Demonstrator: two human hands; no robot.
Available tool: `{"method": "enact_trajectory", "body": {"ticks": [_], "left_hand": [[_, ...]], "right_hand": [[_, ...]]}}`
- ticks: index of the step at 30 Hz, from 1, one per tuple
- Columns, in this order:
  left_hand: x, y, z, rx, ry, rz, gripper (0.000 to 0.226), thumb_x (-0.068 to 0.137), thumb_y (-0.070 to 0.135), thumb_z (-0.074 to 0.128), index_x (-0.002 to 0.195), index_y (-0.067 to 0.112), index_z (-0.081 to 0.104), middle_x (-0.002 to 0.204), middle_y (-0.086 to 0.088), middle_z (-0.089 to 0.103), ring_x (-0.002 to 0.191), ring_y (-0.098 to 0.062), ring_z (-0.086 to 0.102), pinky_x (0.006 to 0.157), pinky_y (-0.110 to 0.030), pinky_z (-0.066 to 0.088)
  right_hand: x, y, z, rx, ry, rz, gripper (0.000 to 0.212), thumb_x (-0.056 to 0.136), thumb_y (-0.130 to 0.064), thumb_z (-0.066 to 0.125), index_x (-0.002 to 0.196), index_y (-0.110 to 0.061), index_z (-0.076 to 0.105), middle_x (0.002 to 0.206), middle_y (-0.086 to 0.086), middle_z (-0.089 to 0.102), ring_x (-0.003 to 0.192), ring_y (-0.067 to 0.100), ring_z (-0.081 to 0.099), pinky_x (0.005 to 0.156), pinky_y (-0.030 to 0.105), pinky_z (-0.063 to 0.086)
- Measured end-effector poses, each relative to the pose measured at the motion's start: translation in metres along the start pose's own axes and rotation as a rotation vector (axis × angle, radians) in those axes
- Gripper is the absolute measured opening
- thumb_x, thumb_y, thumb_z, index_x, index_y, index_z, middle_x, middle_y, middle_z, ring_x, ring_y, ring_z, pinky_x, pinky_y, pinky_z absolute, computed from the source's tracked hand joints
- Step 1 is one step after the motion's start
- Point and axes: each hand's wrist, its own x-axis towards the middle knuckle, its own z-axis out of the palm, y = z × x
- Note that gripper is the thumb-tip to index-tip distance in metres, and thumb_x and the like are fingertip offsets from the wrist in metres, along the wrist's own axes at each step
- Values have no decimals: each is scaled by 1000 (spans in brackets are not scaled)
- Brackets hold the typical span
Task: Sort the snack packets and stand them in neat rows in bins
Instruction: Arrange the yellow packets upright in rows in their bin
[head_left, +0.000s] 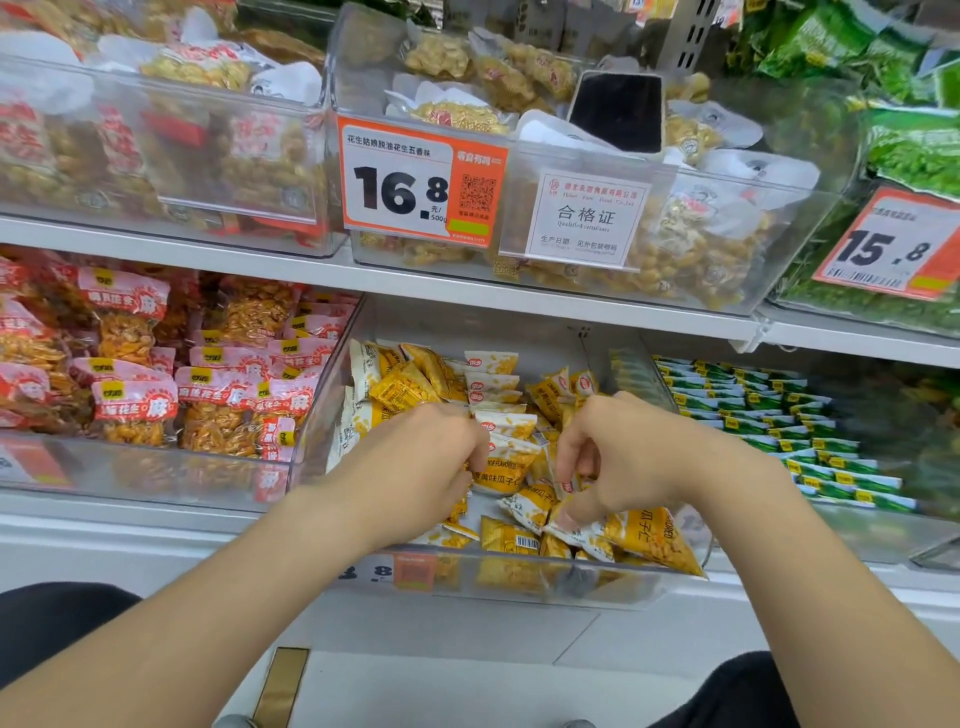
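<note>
A clear plastic bin (519, 584) on the lower shelf holds several small yellow and white snack packets (498, 395). Some stand in a row down the middle and others lie loose at the front. Both my hands are inside this bin. My left hand (421, 462) has its fingers curled round yellow packets at the bin's left middle. My right hand (618, 457) pinches a white and yellow packet (566, 480) in the middle row. A larger heap of loose packets (639, 535) lies under my right hand.
Left of it is a bin of red and pink peanut packets (156, 384). Right of it, green packets (779, 415) stand in neat rows. The upper shelf carries bins of peanut bags (519, 104), price tags (421, 182) and green bags (904, 130). The floor (467, 675) lies below.
</note>
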Motion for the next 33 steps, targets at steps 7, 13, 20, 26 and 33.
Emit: {"method": "enact_trajectory", "body": {"ticks": [7, 13, 20, 26, 33], "left_hand": [[0, 14, 9, -36, -43, 35, 11, 98, 25, 63, 104, 31, 71, 104, 13, 63, 98, -9, 60, 83, -32, 54], [18, 26, 26, -79, -168, 25, 26, 91, 31, 75, 117, 26, 75, 110, 6, 70, 102, -14, 62, 88, -36, 56], [43, 40, 39, 87, -246, 41, 12, 80, 22, 82, 90, 28, 78, 96, 6, 73, 96, -23, 69, 77, -38, 59], [34, 29, 30, -41, -198, 56, 23, 95, 38, 73, 77, 25, 65, 78, 9, 67, 79, -11, 63, 71, -36, 55], [12, 17, -7, -517, 74, -219, 11, 103, 26, 63, 93, 25, 60, 81, 9, 70, 62, -7, 65, 60, -27, 54]], "right_hand": [[-7, 8, 2, 47, 45, -17, 29, 78, -65, 81, 88, -37, 79, 82, -22, 76, 82, -4, 67, 97, 40, 51], [-16, 7, 1, -24, -4, 12, 62, 53, -75, 88, 104, -42, 77, 104, -21, 63, 100, 7, 59, 84, 33, 54], [-4, 10, 9, 52, 54, 46, 27, 64, -40, 92, 87, -31, 81, 81, -15, 70, 75, 2, 63, 65, 28, 53], [-6, 9, 10, 129, 57, 54, 18, 71, -35, 90, 85, -27, 82, 83, -14, 72, 76, 1, 65, 64, 25, 54], [-7, -4, 5, -32, 95, 39, 53, 69, -69, 85, 99, -27, 74, 92, -12, 67, 93, 13, 58, 91, 43, 54]]}}
